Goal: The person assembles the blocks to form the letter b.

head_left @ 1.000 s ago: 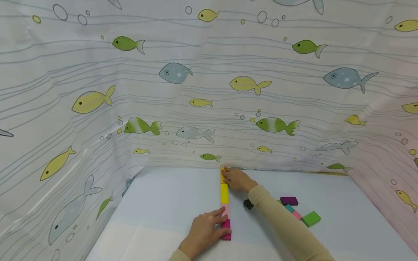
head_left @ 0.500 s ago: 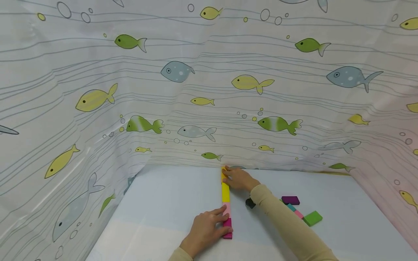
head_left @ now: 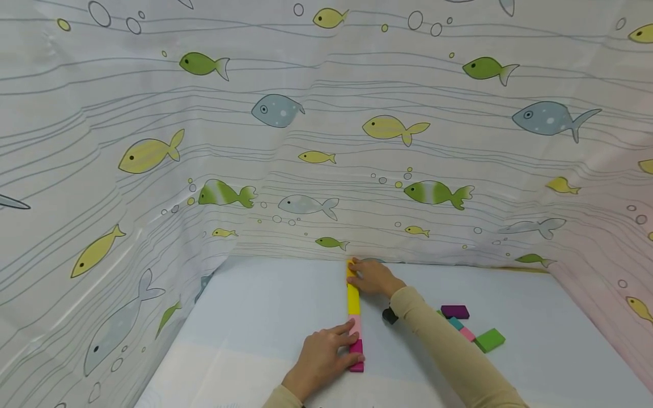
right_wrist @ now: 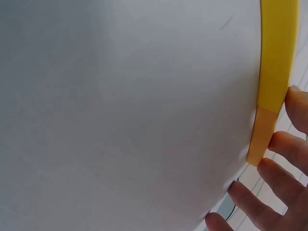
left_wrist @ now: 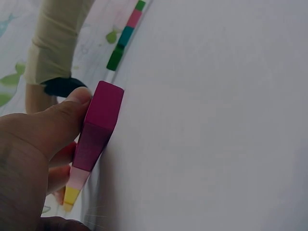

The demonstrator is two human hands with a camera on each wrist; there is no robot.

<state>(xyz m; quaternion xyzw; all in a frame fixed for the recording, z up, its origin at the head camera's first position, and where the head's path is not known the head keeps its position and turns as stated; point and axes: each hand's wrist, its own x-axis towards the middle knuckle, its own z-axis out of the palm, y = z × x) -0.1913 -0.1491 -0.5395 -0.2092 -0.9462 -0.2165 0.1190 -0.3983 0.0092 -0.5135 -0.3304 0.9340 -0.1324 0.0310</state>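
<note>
A straight row of coloured blocks runs away from me on the white table: a magenta block [head_left: 356, 348], a pale pink block [head_left: 355, 326], a yellow block [head_left: 353, 300] and an orange block [head_left: 351, 272]. My left hand [head_left: 321, 360] lies over the near end, its thumb on the magenta block and fingertips on the pink one. At the far end, my right hand [head_left: 374, 277] touches the orange block, and in the right wrist view its thumb touches the yellow block [right_wrist: 276, 53]. The remaining right fingertips extend past the orange end [right_wrist: 262, 134].
Right of the row lie a purple block [head_left: 454, 311], a green block [head_left: 490, 340], a teal block [head_left: 455, 323] and a pink one [head_left: 467, 334], partly behind my right sleeve. A fish-patterned sheet [head_left: 326, 187] closes off the back and sides.
Both hands stay in place on the row. The whole head view shifts slightly, and no block visibly moves.
</note>
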